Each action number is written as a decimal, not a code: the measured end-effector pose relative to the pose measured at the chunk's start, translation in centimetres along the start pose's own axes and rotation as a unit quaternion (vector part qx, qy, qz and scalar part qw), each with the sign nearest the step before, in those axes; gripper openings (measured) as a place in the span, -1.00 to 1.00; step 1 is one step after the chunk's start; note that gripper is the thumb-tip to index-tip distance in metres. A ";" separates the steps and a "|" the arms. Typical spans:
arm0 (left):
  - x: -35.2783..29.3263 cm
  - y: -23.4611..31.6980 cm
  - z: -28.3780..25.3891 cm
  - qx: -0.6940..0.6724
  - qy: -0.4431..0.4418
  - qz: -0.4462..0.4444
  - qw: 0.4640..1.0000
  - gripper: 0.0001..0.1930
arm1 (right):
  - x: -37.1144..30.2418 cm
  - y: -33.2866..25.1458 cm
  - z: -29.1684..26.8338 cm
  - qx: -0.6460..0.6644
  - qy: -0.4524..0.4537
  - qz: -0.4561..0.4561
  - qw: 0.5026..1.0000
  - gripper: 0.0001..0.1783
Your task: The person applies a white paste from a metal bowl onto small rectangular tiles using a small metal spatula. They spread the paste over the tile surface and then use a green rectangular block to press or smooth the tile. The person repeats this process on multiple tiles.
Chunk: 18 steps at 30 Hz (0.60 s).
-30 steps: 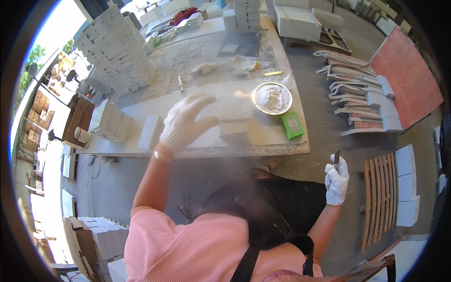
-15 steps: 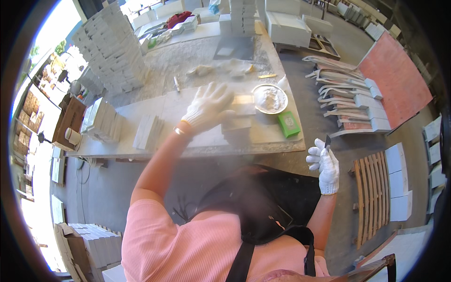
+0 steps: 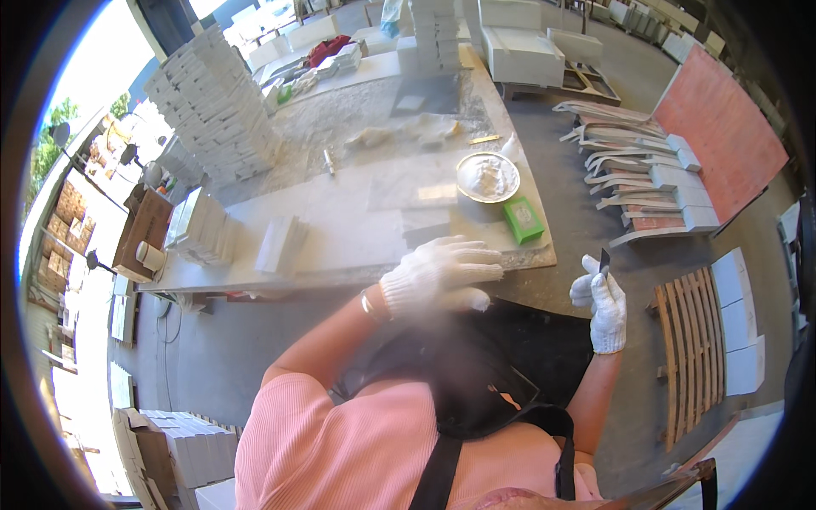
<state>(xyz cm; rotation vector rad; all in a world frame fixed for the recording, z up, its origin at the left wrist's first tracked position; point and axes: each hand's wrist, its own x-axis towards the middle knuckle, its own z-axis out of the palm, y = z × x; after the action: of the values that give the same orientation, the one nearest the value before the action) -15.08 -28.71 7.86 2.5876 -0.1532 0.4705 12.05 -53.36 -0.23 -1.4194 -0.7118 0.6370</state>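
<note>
Pale slabs (image 3: 425, 224) lie mid-frame, just above my spread left hand (image 3: 442, 276); my right hand (image 3: 605, 308), farther off, pinches an upright dark tool (image 3: 604, 259).

Wkshp, per dusty worktable (image 3: 348, 195), tall wht slab stack (image 3: 212, 110) & wdn pallet (image 3: 685, 361).

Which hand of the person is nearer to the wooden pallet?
Right. The right hand is just left of the wooden pallet in the picture; the left hand is much farther left, near the table.
</note>
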 end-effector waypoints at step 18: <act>-11.1 -11.8 -3.4 -0.501 0.433 -0.451 0.599 -0.29 | 11.2 -1.2 7.1 -0.153 -0.042 0.103 0.982 -0.56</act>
<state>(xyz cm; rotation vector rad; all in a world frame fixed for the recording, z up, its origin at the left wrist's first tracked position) -24.15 -16.58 1.28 0.8689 0.9188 0.8242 13.80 -40.31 1.76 -1.7744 -0.7574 0.7770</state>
